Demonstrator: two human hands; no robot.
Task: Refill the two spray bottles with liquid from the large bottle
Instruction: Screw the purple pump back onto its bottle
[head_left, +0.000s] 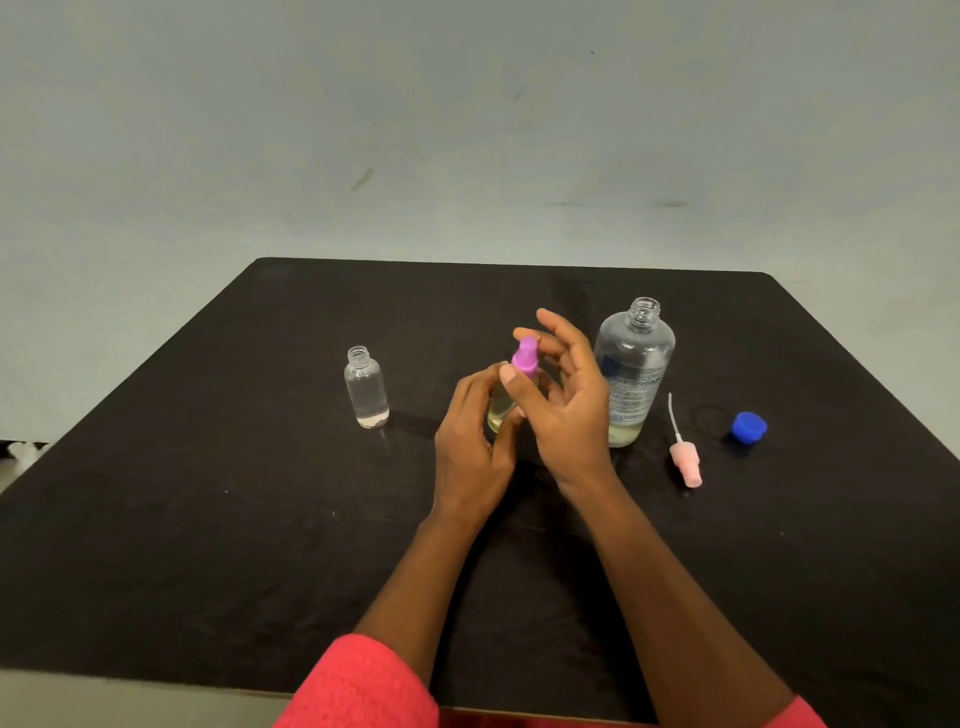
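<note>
A small spray bottle holding yellowish liquid stands at the table's middle, with a purple spray head on its neck. My left hand grips the bottle's body. My right hand pinches the purple head between thumb and forefinger, its other fingers spread. To the left stands a second small spray bottle, uncapped and nearly empty. Just right of my hands is the large clear bottle, uncapped, with a little yellowish liquid at its bottom.
A pink spray head with its dip tube lies on the black table right of the large bottle. A blue cap lies further right. A pale wall rises behind the table.
</note>
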